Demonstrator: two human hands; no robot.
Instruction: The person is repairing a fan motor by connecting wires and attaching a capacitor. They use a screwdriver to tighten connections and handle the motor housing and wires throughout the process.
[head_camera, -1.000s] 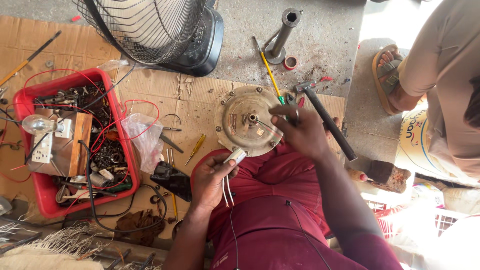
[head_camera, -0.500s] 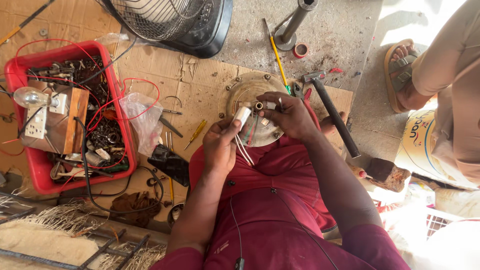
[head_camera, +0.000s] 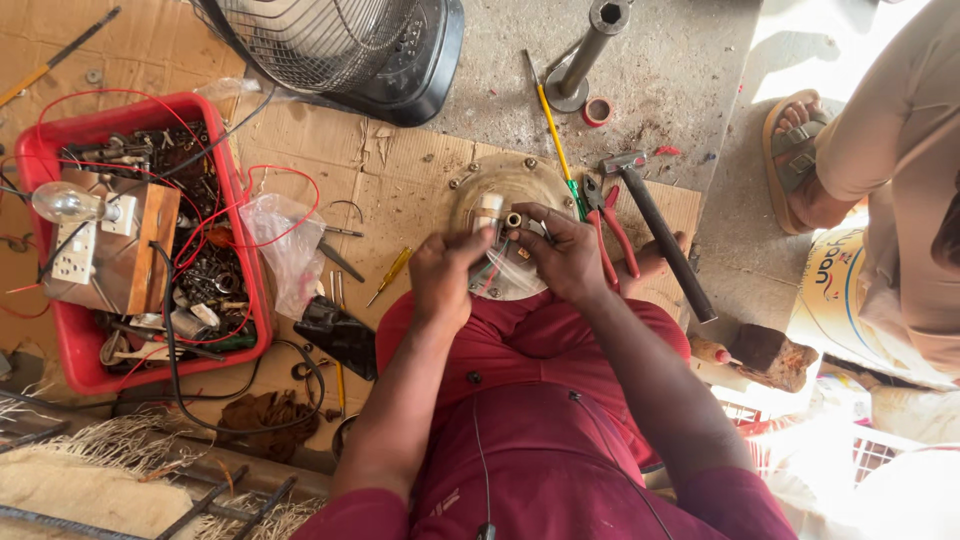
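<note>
Both hands, the left hand (head_camera: 443, 275) and the right hand (head_camera: 565, 252), are crowded together over a round metal motor housing (head_camera: 505, 185) set on cardboard (head_camera: 400, 175), hemmed in on nearly every side. Red-handled pliers (head_camera: 608, 228), a hammer (head_camera: 660, 240) and a yellow screwdriver (head_camera: 553, 130) lie just beside the right hand, closing that flank. To the left, a small yellow screwdriver (head_camera: 390, 275), a plastic bag (head_camera: 285, 245) and a red tray (head_camera: 55, 345) of wires and parts block the way. A fan grille (head_camera: 310, 40) stands beyond. Bare cardboard between housing and fan offers the only open passage.
</note>
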